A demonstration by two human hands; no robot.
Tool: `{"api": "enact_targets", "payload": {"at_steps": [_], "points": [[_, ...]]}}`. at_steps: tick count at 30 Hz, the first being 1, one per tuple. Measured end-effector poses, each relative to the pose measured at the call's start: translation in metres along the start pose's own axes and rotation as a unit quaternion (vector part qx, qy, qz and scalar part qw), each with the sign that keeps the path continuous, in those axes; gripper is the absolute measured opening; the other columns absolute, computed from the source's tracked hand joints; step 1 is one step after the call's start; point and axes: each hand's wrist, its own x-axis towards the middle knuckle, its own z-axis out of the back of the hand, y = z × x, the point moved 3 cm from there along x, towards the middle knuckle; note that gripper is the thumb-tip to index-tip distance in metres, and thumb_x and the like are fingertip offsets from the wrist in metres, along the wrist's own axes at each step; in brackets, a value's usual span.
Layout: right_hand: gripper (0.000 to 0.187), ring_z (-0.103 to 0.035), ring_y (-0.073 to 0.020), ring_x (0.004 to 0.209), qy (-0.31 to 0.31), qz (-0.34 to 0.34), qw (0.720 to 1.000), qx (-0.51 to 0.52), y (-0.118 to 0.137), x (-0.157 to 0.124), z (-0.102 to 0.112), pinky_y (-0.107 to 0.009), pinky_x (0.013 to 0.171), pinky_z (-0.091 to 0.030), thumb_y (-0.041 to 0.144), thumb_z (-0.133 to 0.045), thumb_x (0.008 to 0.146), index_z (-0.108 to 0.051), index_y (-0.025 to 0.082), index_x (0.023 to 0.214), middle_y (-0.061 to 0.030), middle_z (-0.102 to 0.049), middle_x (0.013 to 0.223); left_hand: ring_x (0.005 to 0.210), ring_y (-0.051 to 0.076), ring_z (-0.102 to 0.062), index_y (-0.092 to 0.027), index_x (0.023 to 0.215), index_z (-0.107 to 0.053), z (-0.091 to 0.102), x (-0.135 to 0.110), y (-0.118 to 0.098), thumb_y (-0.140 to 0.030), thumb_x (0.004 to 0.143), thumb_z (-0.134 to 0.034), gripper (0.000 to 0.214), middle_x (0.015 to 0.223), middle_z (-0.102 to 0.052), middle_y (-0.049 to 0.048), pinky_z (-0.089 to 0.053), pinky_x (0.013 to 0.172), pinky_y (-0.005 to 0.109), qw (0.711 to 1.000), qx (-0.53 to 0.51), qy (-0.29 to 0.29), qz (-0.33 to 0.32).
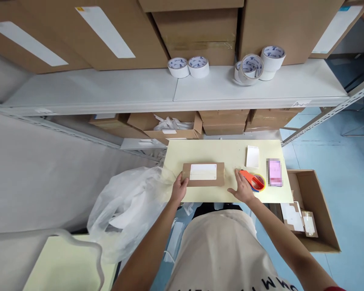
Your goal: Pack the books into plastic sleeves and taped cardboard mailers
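A small brown cardboard box [188,182] lies on the pale yellow table [206,150], with a white label [203,171] on its top. At the box's left end, my left hand [178,188] grips the edge between thumb and fingers. My right hand [242,188] rests on the tabletop to the right of the box, thumb and fingers apart, nothing in its grasp. Just beside its fingers sits an orange tape dispenser [247,176] with a roll of tape in it. A small stack of white labels [252,157] lies above the dispenser.
A pink, blurred rectangular item [274,172] lies at the table's right. An open carton [321,214] holding small boxes stands on the floor. White tape rolls [198,68] sit on the shelf [124,87] ahead. Left of the table hangs a translucent plastic bag [133,202].
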Motion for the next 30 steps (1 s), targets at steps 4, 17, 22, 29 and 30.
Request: {"api": "enact_targets", "payload": {"at_steps": [4,17,22,29,30], "points": [[0.098,-0.033,-0.0315,0.143,0.043,0.025,0.992,0.112,0.030,0.016,-0.037,-0.050,0.108,-0.041,0.034,-0.061,0.085,0.006,0.020,0.155,-0.0184,-0.022,0.159,0.126,0.027,-0.054,-0.017,0.137,-0.049,0.001,0.002,0.001,-0.047,0.085,-0.053,0.060,0.136,-0.059,0.0109,-0.041,0.108,0.040,0.992,-0.113,0.062,0.005],[0.070,-0.063,-0.0313,0.114,-0.013,-0.100,0.946,0.307,0.038,0.039,-0.023,-0.050,0.092,-0.053,0.039,-0.067,0.080,-0.042,0.028,0.144,-0.0123,-0.058,0.137,0.117,0.032,-0.059,-0.019,0.135,-0.055,0.022,0.023,0.003,-0.046,0.057,-0.080,0.085,0.124,-0.067,0.0100,-0.046,0.099,0.042,0.953,-0.247,0.175,-0.009],[0.055,-0.068,-0.0282,0.102,-0.019,-0.153,0.926,0.344,0.059,0.052,-0.027,-0.043,0.085,-0.056,0.052,-0.056,0.084,-0.058,0.022,0.130,-0.0118,-0.066,0.127,0.097,0.030,-0.067,-0.016,0.114,-0.067,0.031,0.035,0.018,-0.050,0.059,-0.076,0.065,0.110,-0.072,0.0111,-0.052,0.086,0.040,0.965,-0.199,0.170,0.023],[0.049,-0.067,-0.0260,0.107,-0.040,-0.160,0.929,0.330,0.067,0.060,-0.050,-0.042,0.087,-0.056,0.049,-0.054,0.086,-0.061,0.021,0.126,-0.0113,-0.070,0.120,0.110,0.029,-0.064,-0.016,0.135,-0.048,0.019,0.047,0.033,-0.035,0.066,-0.076,0.077,0.125,-0.065,0.0160,-0.049,0.096,0.042,0.971,-0.170,0.166,0.021],[0.052,-0.066,-0.0267,0.109,-0.048,-0.166,0.934,0.314,0.066,0.055,-0.054,-0.043,0.087,-0.056,0.048,-0.057,0.085,-0.059,0.021,0.129,-0.0120,-0.069,0.122,0.113,0.030,-0.063,-0.016,0.136,-0.046,0.018,0.048,0.036,-0.035,0.066,-0.076,0.079,0.126,-0.064,0.0167,-0.048,0.098,0.043,0.974,-0.157,0.161,0.007]]}}
